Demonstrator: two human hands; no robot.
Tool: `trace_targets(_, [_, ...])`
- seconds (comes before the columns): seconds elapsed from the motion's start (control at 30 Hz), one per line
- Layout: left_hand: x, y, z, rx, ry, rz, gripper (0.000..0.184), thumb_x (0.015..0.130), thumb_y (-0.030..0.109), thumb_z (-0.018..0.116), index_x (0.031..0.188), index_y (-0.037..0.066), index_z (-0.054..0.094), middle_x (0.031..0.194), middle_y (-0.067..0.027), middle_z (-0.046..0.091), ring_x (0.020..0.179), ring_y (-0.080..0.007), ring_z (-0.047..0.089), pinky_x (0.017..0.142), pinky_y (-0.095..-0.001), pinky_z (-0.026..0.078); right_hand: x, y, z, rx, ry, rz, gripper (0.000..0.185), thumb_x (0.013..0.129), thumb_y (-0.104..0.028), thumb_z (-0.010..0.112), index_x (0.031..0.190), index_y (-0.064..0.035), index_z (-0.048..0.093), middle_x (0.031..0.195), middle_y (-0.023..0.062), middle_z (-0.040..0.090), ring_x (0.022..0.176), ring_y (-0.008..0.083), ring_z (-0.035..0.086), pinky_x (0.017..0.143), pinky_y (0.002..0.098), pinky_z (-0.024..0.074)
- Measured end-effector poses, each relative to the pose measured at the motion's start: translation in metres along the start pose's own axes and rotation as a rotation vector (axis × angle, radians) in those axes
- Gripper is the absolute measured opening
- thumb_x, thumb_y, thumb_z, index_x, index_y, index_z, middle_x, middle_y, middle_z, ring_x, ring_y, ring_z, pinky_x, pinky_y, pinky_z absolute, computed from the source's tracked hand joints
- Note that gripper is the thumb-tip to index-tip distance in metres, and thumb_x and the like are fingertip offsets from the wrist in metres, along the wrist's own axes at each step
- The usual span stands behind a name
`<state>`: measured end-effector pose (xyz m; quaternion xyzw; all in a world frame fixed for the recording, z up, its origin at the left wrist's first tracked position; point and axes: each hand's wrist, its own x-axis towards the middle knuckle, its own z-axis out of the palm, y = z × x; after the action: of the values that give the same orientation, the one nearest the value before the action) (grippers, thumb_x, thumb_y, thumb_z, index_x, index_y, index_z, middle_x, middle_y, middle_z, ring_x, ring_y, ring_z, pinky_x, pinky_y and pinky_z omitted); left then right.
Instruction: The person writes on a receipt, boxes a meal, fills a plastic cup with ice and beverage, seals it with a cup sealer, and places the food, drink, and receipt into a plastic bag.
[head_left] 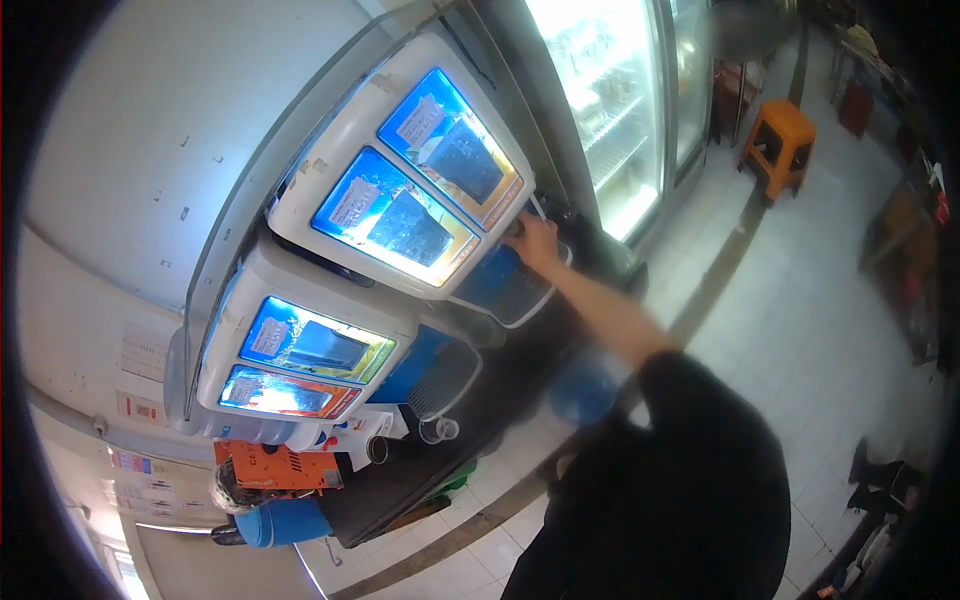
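Note:
My right hand (pixel 537 245) reaches to the front of the upper drink dispenser (pixel 440 290), below its lit panels. The fingers are curled in at its lower front corner, by a small dark part I cannot make out. Under the hand is the dispenser's blue-backed drip tray (pixel 515 320). A bare forearm (pixel 610 315) runs from it to a black sleeve (pixel 690 400). My left hand is not in view. A second dispenser (pixel 385 385) stands beside the first, with its own drip tray (pixel 450 385).
A clear cup (pixel 438 430) and a dark-rimmed cup (pixel 377 449) stand on the black counter (pixel 400 495). Near its far end are an orange box (pixel 275 467) and a blue container (pixel 283 522). A lit glass-door fridge (pixel 610 120) and an orange stool (pixel 778 145) stand beyond.

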<state>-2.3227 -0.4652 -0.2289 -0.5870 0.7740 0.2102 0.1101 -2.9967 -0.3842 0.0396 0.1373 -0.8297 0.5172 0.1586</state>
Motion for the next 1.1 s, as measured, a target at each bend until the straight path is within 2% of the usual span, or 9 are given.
trace_targets(0.33, [-0.006, -0.01, -0.006, 0.004, 0.043, 0.009, 0.092, 0.056, 0.027, 0.091, 0.125, -0.01, 0.042, 0.113, -0.0247, 0.051, 0.111, -0.0393, 0.049, 0.093, -0.0502, 0.045, -0.002, -0.007, -0.006, 0.003, 0.054, -0.029, 0.048, 0.071, -0.028, 0.08, 0.113, -0.0145, 0.063, 0.081, 0.0067, 0.067, 0.088, 0.0314, 0.064, 0.088, 0.0517, 0.0392])
trace_targets(0.4, [-0.008, -0.011, -0.009, -0.008, 0.074, 0.024, 0.092, 0.056, 0.027, 0.091, 0.126, -0.01, 0.042, 0.113, -0.0247, 0.051, 0.112, -0.0393, 0.049, 0.093, -0.0503, 0.045, -0.002, -0.009, -0.01, 0.028, 0.049, -0.037, 0.043, 0.073, -0.029, 0.08, 0.109, -0.01, 0.065, 0.095, 0.0117, 0.071, 0.091, 0.0334, 0.065, 0.087, 0.0483, 0.0406])
trace_targets(0.53, [0.008, 0.006, -0.03, -0.044, 0.246, 0.173, 0.092, 0.056, 0.027, 0.091, 0.126, -0.01, 0.042, 0.113, -0.0247, 0.05, 0.112, -0.0395, 0.049, 0.093, -0.0504, 0.045, -0.002, -0.003, -0.004, 0.023, 0.024, -0.021, 0.043, 0.074, -0.029, 0.08, 0.109, -0.0103, 0.065, 0.096, 0.012, 0.071, 0.092, 0.0336, 0.065, 0.088, 0.0485, 0.0401])
trace_targets(0.6, [0.021, 0.038, -0.053, -0.062, 0.354, 0.391, 0.092, 0.058, 0.025, 0.091, 0.128, -0.01, 0.041, 0.116, -0.0251, 0.05, 0.112, -0.0395, 0.049, 0.094, -0.0501, 0.046, 0.0, 0.008, 0.008, 0.047, 0.121, -0.07, 0.047, 0.07, -0.029, 0.081, 0.111, -0.014, 0.064, 0.081, 0.0085, 0.067, 0.088, 0.0313, 0.064, 0.088, 0.0503, 0.0407])
trace_targets(0.63, [0.012, 0.068, -0.074, -0.26, 0.36, 0.411, 0.088, 0.062, 0.02, 0.089, 0.13, -0.009, 0.041, 0.122, -0.0252, 0.048, 0.112, -0.0388, 0.05, 0.094, -0.0478, 0.046, 0.001, 0.008, 0.008, 0.05, 0.121, -0.072, 0.047, 0.07, -0.029, 0.081, 0.111, -0.014, 0.064, 0.081, 0.0085, 0.067, 0.088, 0.0313, 0.064, 0.088, 0.0503, 0.0407])
trace_targets(0.77, [0.013, 0.155, -0.126, -0.361, 0.4, 0.62, 0.085, 0.064, 0.016, 0.088, 0.13, -0.008, 0.042, 0.123, -0.0245, 0.046, 0.11, -0.0375, 0.051, 0.092, -0.0463, 0.046, 0.0, 0.0, -0.005, 0.005, 0.089, -0.055, 0.047, 0.071, -0.03, 0.081, 0.112, -0.0116, 0.065, 0.091, 0.0113, 0.069, 0.09, 0.0331, 0.065, 0.085, 0.0486, 0.0437])
trace_targets(0.83, [-0.008, 0.214, -0.17, -0.49, 0.198, 0.602, 0.085, 0.063, 0.016, 0.088, 0.131, -0.007, 0.042, 0.121, -0.0235, 0.048, 0.11, -0.0379, 0.05, 0.093, -0.0467, 0.044, -0.001, -0.004, -0.008, 0.03, 0.033, -0.056, 0.048, 0.071, -0.03, 0.081, 0.112, -0.0107, 0.065, 0.096, 0.0135, 0.071, 0.09, 0.0343, 0.066, 0.083, 0.0475, 0.045])
trace_targets(0.9, [0.02, 0.232, -0.161, -0.343, 0.288, 0.748, 0.087, 0.064, 0.018, 0.088, 0.134, -0.005, 0.041, 0.119, -0.0224, 0.049, 0.112, -0.0382, 0.048, 0.095, -0.0467, 0.042, 0.002, 0.003, 0.001, 0.018, 0.069, -0.053, 0.05, 0.07, -0.03, 0.082, 0.114, -0.0111, 0.065, 0.094, 0.0151, 0.071, 0.088, 0.0356, 0.067, 0.079, 0.0475, 0.0486])
trace_targets(1.1, [0.025, 0.355, -0.202, -0.387, 0.201, 1.002, 0.081, 0.069, 0.024, 0.082, 0.134, -0.003, 0.043, 0.122, -0.0235, 0.052, 0.112, -0.0379, 0.053, 0.096, -0.0459, 0.041, -0.001, 0.001, -0.012, -0.047, 0.058, -0.089, 0.05, 0.07, -0.031, 0.082, 0.111, -0.008, 0.068, 0.094, 0.0173, 0.071, 0.088, 0.0373, 0.067, 0.079, 0.0451, 0.0506])
